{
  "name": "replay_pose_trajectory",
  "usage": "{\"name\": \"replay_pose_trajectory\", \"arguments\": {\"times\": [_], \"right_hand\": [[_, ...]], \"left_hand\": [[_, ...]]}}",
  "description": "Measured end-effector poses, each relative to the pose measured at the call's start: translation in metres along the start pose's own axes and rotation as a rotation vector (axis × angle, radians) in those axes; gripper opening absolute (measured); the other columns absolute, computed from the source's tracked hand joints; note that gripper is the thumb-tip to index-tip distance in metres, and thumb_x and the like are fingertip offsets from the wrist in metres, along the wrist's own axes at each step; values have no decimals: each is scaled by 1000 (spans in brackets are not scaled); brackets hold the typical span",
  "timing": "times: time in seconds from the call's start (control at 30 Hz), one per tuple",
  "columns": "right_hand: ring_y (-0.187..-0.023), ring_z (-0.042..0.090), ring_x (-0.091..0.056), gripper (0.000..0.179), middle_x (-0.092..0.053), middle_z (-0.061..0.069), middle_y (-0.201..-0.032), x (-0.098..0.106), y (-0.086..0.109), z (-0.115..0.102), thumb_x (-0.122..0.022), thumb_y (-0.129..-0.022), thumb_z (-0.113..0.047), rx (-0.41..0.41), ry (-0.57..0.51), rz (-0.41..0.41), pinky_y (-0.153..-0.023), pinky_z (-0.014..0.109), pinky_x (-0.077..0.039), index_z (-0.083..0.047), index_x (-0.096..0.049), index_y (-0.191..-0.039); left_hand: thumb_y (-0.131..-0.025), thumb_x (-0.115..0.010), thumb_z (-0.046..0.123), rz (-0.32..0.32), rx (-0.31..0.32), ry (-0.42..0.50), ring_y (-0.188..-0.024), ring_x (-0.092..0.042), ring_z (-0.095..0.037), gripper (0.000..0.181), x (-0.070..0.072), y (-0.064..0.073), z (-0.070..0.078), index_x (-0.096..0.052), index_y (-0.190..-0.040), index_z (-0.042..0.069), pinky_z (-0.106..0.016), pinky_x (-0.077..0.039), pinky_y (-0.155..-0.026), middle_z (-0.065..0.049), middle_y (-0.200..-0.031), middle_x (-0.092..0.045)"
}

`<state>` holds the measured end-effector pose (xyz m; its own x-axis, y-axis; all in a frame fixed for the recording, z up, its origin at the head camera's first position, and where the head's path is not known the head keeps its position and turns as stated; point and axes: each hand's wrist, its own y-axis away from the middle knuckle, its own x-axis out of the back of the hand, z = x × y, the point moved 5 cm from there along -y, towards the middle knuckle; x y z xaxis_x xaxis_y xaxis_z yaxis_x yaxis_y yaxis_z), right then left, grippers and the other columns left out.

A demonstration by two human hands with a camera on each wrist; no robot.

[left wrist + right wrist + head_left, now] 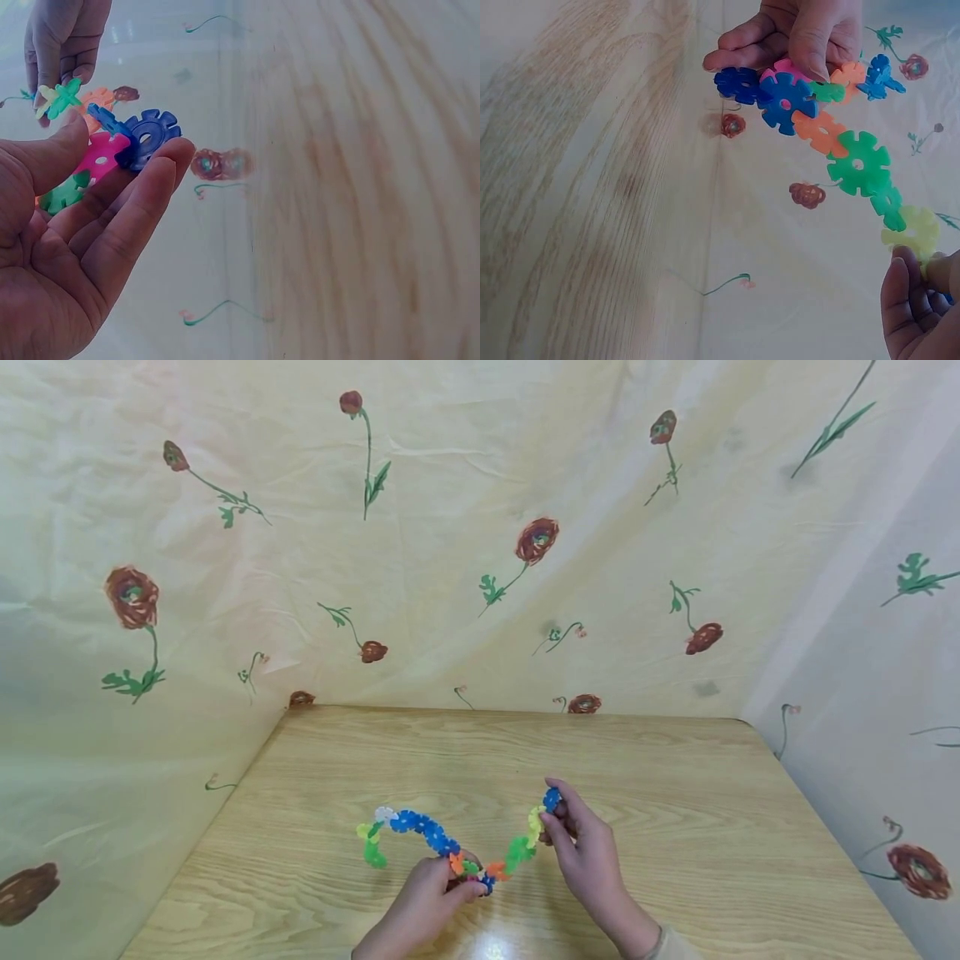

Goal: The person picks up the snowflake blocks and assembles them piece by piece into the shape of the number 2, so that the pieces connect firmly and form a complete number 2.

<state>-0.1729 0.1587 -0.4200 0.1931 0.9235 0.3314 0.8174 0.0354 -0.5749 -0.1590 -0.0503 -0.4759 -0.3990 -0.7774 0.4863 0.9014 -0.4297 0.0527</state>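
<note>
A chain of interlocking plastic snowflake discs (431,833) in blue, green, orange, yellow, white and pink is held up between both hands above the wooden table. My left hand (423,902) grips its middle, thumb over a pink disc (101,155) and a dark blue disc (152,139) at the fingertips. From there one stretch arcs out to the left, ending in green. The other stretch rises rightward through orange and green discs (860,163). My right hand (592,860) pinches that stretch by the yellow disc (913,230), close to the blue disc (552,799) at its end.
The wood-grain table (675,777) spreads under both hands. A pale cloth (450,568) printed with red flowers hangs behind the table and along both its sides. Light glares on the tabletop near its front edge.
</note>
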Motion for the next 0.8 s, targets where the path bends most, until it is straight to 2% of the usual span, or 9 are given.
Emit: {"name": "replay_pose_trajectory", "arguments": {"times": [0.17, 0.43, 0.57, 0.6, 0.7, 0.8], "right_hand": [[-65, 11, -62, 43, -58, 3, -80, -1, 0, -3, -61, -88, 14, 20, 15, 29, -55, 23, -54, 1, -55, -129], [-67, 14, -62, 42, -58, 7, -80, -3, 0, -11, -59, -83, 23, 24, 67, 59, -54, 26, -55, 10, -54, -123], [-67, 10, -60, 43, -57, 2, -82, -4, 2, -5, -59, -86, 18, 80, 62, 51, -54, 24, -54, 6, -53, -127], [-66, 8, -59, 44, -57, 2, -81, -4, 1, -9, -60, -86, 19, 104, 62, 49, -53, 24, -54, 7, -53, -127], [-59, 9, -56, 50, -55, 3, -78, -4, 0, -17, -63, -82, 21, 164, 78, 44, -51, 21, -51, 11, -49, -129], [-56, 6, -52, 61, -55, -1, -74, -4, -1, -19, -68, -78, 20, 184, 92, 26, -49, 20, -47, 10, -45, -133]], "left_hand": [[-93, -67, 27, 16, -12, 8, -62, -48, -3, 9, 0, 0, 0, -68, -97, 19, -21, -43, -56, 10, -79, -63], [-92, -67, 26, 17, 32, 33, -67, -51, -4, 8, -1, 0, -2, -69, -94, 18, -22, -45, -59, 12, -81, -63], [-92, -68, 27, 24, 53, 44, -68, -53, -5, 8, -2, 0, -3, -70, -93, 19, -22, -46, -59, 11, -81, -64], [-92, -68, 28, 24, 62, 41, -67, -53, -6, 8, -2, 0, -4, -70, -91, 20, -22, -45, -58, 11, -80, -63], [-93, -67, 27, 25, 41, 28, -67, -53, -4, 6, -2, -1, -4, -69, -92, 21, -22, -45, -59, 12, -80, -63], [-93, -67, 28, 19, 38, 18, -65, -51, -5, 6, -1, -2, -3, -68, -93, 21, -22, -44, -58, 13, -79, -62]]}}
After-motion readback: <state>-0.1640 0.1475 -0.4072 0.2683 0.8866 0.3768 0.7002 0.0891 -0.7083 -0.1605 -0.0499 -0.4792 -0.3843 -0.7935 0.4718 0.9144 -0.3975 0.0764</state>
